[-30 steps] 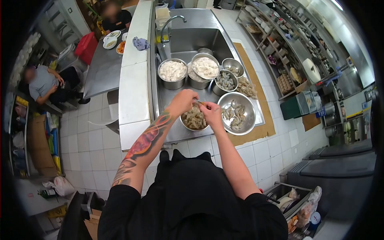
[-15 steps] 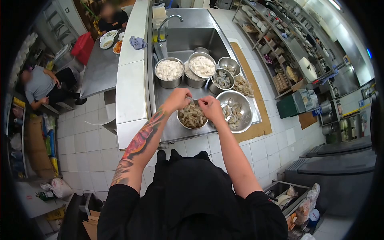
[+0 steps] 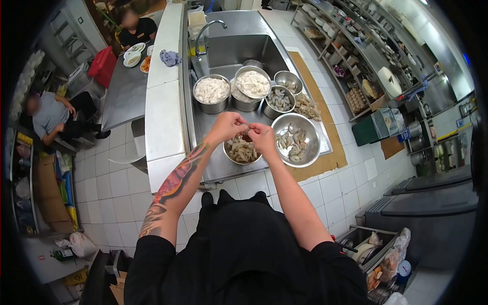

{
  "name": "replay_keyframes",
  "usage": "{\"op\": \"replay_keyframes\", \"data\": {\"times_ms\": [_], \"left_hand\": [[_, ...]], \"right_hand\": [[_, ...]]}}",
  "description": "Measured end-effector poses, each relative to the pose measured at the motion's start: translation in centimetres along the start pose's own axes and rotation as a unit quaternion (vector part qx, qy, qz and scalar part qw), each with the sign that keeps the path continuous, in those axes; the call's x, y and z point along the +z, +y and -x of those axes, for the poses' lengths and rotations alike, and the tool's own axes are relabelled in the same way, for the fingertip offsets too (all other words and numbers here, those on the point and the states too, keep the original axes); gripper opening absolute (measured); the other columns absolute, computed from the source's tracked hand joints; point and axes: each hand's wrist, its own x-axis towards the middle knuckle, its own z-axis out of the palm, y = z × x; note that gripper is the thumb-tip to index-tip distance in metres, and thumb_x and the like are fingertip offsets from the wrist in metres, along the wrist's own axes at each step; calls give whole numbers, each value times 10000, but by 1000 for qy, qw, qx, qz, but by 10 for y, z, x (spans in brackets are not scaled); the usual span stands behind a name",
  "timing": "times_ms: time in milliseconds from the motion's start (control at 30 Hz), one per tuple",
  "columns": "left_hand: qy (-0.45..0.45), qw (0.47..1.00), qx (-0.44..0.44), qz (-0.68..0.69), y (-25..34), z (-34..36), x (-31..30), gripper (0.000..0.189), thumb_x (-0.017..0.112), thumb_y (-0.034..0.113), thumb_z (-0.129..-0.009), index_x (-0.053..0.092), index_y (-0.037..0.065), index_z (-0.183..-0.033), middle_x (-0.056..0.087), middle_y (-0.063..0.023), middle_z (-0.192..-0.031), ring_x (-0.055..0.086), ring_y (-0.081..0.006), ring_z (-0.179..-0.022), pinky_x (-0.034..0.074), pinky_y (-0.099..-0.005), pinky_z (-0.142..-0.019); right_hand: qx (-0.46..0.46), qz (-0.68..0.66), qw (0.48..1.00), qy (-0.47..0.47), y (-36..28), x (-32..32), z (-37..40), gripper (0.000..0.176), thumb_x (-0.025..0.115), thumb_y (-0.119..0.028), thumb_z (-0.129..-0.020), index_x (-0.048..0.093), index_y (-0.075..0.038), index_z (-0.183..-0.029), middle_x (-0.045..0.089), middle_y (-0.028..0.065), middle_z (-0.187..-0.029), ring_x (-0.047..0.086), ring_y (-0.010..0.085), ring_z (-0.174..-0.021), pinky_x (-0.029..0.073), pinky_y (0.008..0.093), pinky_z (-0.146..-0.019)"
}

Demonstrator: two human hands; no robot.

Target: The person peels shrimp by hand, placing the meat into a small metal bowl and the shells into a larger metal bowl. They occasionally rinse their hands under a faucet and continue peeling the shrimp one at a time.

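Observation:
My left hand (image 3: pixel 227 127) and my right hand (image 3: pixel 263 139) meet with fingertips pinched on a small shrimp (image 3: pixel 246 127), mostly covered by the fingers. Both are just above a metal bowl holding brownish shrimp shells (image 3: pixel 242 150). To the right, a wide steel bowl (image 3: pixel 313 152) has several grey shrimp (image 3: pixel 297 147) lying in it. Behind it stands a smaller pot of grey shrimp (image 3: pixel 279 99). Pale, whitish pieces fill a pot (image 3: pixel 212 104) at the left and another container (image 3: pixel 252 84) resting on a pot.
The sink (image 3: pixel 239 53) with its curved faucet (image 3: pixel 212 24) lies beyond the pots. A loose pile of shells (image 3: pixel 307 108) sits on the counter's right side, near cardboard (image 3: pixel 330 132) on the floor. Two people sit at the left by a metal table (image 3: pixel 122 99).
Both hands have shifted slightly, still pinched together over the shell bowl. The head view has moved a little, so the counter appears slightly farther left.

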Motion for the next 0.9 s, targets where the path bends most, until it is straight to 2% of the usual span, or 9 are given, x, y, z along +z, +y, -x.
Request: {"op": "replay_keyframes", "data": {"times_ms": [67,133,200,300,333,367,500,767,900], "left_hand": [[-3,1000,-2,26,0,-2,0,237,760,91,-815,745,-22,-1023,759,-112,-844,708,-136,-691,556,-280,-633],[-29,987,-1,159,-1,-5,0,262,758,81,-829,738,-28,-1067,758,-110,-879,706,-132,-700,561,-282,-644],[-22,992,-12,120,0,-4,0,260,754,81,-833,740,-30,-1068,759,-115,-876,712,-134,-707,564,-282,-648],[-9,998,-14,53,1,-3,0,251,748,84,-837,746,-34,-1058,761,-123,-860,722,-138,-720,568,-283,-655],[-3,1000,-5,25,1,-2,3,243,747,88,-838,749,-35,-1047,762,-126,-847,727,-139,-726,569,-282,-658],[-5,1000,-4,25,1,-2,4,243,747,88,-838,749,-35,-1047,762,-126,-847,727,-139,-726,569,-282,-658],[-8,1000,-5,13,15,5,5,221,733,86,-868,746,-47,-1043,758,-111,-833,715,-125,-722,565,-273,-654],[-29,997,34,60,8,2,7,225,693,45,-913,718,-68,-1105,739,-76,-841,668,-92,-691,544,-251,-630],[-43,991,-15,128,14,2,4,228,699,47,-899,720,-62,-1098,749,-100,-872,685,-117,-707,560,-275,-664]], "right_hand": [[52,-214,975,-43,-6,-5,4,285,625,-63,-926,686,73,-1169,756,101,-907,732,154,-782,601,280,-689],[70,-246,966,-40,-11,-9,6,288,611,-55,-941,671,74,-1191,753,103,-927,733,163,-785,608,276,-685],[87,-278,956,-40,-10,-11,4,291,597,-48,-956,656,74,-1213,749,104,-946,734,172,-788,614,271,-681],[69,-195,978,-16,-8,-14,0,291,649,-107,-938,688,60,-1173,762,113,-917,739,177,-777,603,288,-683],[14,-60,998,-22,-12,-14,1,286,642,-108,-948,685,61,-1174,761,104,-926,733,162,-777,597,277,-695],[-40,76,996,-27,-17,-14,2,281,636,-109,-958,683,63,-1175,759,95,-934,728,146,-778,592,265,-706],[-64,219,973,-19,-48,-12,10,290,620,-95,-942,684,65,-1174,762,92,-929,733,136,-785,581,258,-698],[68,-243,967,-33,2,-15,4,270,560,-68,-981,653,88,-1182,740,120,-949,728,185,-751,622,288,-680],[75,-260,963,-5,-14,-16,11,285,565,-81,-997,637,87,-1216,736,122,-982,724,180,-748,615,273,-674]]}}
